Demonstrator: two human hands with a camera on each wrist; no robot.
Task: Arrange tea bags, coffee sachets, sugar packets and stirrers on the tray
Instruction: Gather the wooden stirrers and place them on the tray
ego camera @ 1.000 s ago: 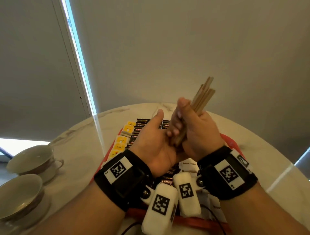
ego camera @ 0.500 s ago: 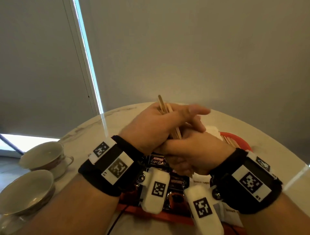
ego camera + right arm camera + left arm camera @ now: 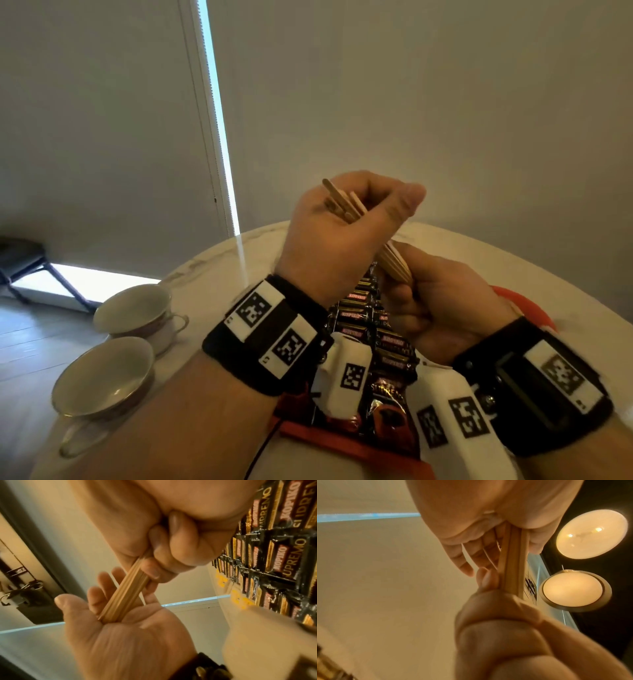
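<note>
A bundle of wooden stirrers [image 3: 394,265] is held above the red tray [image 3: 527,305]. My right hand [image 3: 435,301] grips its lower end, fingers curled round it [image 3: 154,561]. My left hand [image 3: 342,226] is raised above the right hand. Its palm and fairly straight fingers lie against the bundle's upper part [image 3: 123,595], with the thumb spread away. The stirrer tips [image 3: 337,200] poke out past the left hand. Black coffee sachets [image 3: 387,339] lie in rows on the tray under both wrists. Yellow tea bags [image 3: 240,599] show blurred beyond them.
Two white cups [image 3: 133,315] [image 3: 102,377] stand on the round marble table [image 3: 212,274] to the left of the tray. A dark piece of furniture [image 3: 20,257] stands on the floor at far left. A grey blind fills the background.
The bundle pointed up and right in my right hand; now it tilts up and left. My left hand has risen over the bundle's upper part, and both hands have shifted right.
</note>
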